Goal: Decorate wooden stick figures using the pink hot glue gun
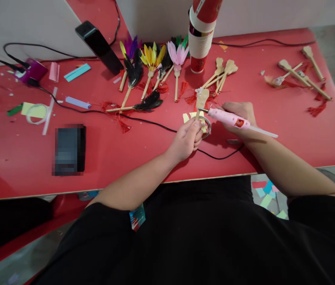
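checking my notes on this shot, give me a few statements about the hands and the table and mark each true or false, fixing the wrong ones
1. The right hand holds a pink glue gun. True.
2. The left hand is empty. False: it grips a wooden stick.
3. A stack of paper cups stands on the red table. True.
4. The pink feathers are to the right of the paper cups. False: they are to the left of them.
5. The purple box is toward the left end of the table. True.
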A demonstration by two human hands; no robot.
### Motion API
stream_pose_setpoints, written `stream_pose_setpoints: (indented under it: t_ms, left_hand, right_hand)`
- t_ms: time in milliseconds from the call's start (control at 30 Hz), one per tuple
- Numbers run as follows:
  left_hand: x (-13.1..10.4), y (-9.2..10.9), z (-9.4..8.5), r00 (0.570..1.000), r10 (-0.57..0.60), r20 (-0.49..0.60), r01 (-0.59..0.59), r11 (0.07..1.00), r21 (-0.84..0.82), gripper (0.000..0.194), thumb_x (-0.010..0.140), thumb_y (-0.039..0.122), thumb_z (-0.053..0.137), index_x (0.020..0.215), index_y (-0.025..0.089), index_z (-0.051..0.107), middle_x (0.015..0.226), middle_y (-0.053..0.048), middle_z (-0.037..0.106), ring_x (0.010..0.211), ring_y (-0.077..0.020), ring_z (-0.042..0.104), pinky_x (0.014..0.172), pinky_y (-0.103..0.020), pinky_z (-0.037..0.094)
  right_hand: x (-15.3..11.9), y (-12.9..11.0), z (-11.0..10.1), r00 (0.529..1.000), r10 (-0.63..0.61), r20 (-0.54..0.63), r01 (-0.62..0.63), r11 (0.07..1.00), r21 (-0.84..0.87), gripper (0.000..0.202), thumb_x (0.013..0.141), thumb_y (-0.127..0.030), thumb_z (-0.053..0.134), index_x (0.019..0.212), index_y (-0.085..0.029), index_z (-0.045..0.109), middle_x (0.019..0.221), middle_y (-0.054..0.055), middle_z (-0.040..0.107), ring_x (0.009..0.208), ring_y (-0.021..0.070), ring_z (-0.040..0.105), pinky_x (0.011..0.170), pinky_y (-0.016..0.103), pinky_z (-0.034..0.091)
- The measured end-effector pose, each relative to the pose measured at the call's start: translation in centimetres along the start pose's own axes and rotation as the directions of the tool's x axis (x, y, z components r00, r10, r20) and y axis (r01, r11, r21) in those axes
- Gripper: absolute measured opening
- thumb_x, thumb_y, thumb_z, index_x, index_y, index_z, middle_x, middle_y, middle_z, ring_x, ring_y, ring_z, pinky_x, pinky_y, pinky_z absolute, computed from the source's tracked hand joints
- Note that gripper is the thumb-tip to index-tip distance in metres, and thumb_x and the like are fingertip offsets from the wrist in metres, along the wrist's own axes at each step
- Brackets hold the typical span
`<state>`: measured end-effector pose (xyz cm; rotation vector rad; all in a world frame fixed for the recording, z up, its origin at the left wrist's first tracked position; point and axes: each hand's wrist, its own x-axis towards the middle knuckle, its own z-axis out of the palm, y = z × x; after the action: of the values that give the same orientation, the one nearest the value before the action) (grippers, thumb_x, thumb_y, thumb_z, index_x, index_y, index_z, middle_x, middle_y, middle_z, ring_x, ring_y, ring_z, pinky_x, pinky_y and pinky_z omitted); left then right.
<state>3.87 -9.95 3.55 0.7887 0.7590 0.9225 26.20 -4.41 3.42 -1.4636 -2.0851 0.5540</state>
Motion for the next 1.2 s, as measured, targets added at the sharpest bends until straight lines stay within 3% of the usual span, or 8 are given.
stream_pose_setpoints:
  t_ms: [167,367,500,667,833,967,1200]
  left_hand:
    - [-0.1,0.0,0.0,1.0,0.008,0.014,-0.008,1.0,-0.01,0.045,0.109,0.057,0.061,0.086,0.025,0.04,0.056,0.013,0.027,0.042,-0.0058,0.016,0.04,-0.017,0.016]
    - [-0.1,-0.1,0.1,1.0,-0.009,-0.003,0.009,1.0,-0.026,0.046,0.109,0.058,0.06,0.085,0.025,0.039,0.056,0.013,0.028,0.042,-0.0061,0.017,0.04,-0.017,0.016]
    - [-0.2,-0.1,-0.1,0.999,0.015,0.032,-0.014,1.0,-0.012,0.047,0.109,0.059,0.06,0.085,0.025,0.039,0.056,0.013,0.028,0.043,-0.0058,0.017,0.04,-0.017,0.016]
    - [-0.1,-0.2,-0.2,0.999,0.03,0.035,-0.029,0.999,-0.023,0.049,0.106,0.063,0.064,0.086,0.025,0.04,0.056,0.013,0.028,0.042,-0.0057,0.017,0.04,-0.017,0.016]
    - [0.6,-0.8,-0.2,0.997,0.064,0.03,-0.063,0.997,-0.048,0.053,0.102,0.067,0.067,0.085,0.025,0.041,0.056,0.013,0.028,0.042,-0.006,0.016,0.039,-0.018,0.015]
    - [1.1,-1.3,-0.4,0.993,0.106,0.046,-0.103,0.993,-0.066,0.056,0.101,0.069,0.069,0.082,0.025,0.04,0.056,0.013,0.029,0.042,-0.0059,0.017,0.04,-0.018,0.015]
    - [1.0,-1.6,-0.2,0.99,0.127,0.058,-0.124,0.991,-0.05,0.056,0.101,0.07,0.069,0.083,0.025,0.041,0.056,0.013,0.03,0.043,-0.0062,0.017,0.04,-0.018,0.016]
  right_hand:
    - [0.0,-0.3,0.0,0.999,-0.038,-0.018,0.039,0.999,0.033,0.06,0.109,-0.058,0.058,0.066,-0.026,0.031,0.061,-0.004,0.034,0.06,0.0135,0.027,0.062,0.038,0.024]
    - [0.1,-0.4,0.0,1.0,-0.01,0.004,0.009,0.999,0.039,0.062,0.107,-0.064,0.058,0.066,-0.027,0.03,0.061,-0.004,0.032,0.064,0.0155,0.026,0.063,0.039,0.024]
    - [0.1,-0.4,0.1,1.0,-0.025,0.001,0.024,0.998,0.053,0.058,0.108,-0.059,0.06,0.067,-0.027,0.033,0.062,-0.004,0.034,0.063,0.0148,0.028,0.064,0.038,0.024]
    - [0.0,-0.1,0.3,0.995,-0.064,-0.079,0.07,0.995,0.076,0.06,0.106,-0.06,0.061,0.065,-0.027,0.031,0.059,-0.004,0.033,0.057,0.0141,0.027,0.058,0.038,0.023]
    - [-0.1,0.6,0.3,0.984,-0.173,-0.051,0.174,0.984,0.029,0.04,0.102,-0.049,0.065,0.071,-0.025,0.053,0.064,0.0,0.055,0.059,0.0166,0.044,0.06,0.037,0.032]
    - [0.1,0.9,0.7,0.97,-0.24,-0.039,0.24,0.971,0.0,0.028,0.097,-0.047,0.061,0.087,-0.023,0.071,0.075,0.005,0.07,0.066,0.02,0.057,0.065,0.036,0.038]
    - [0.0,0.9,0.8,0.965,-0.253,-0.066,0.251,0.967,-0.036,0.024,0.092,-0.042,0.059,0.092,-0.024,0.074,0.08,0.004,0.074,0.07,0.0213,0.064,0.067,0.035,0.043]
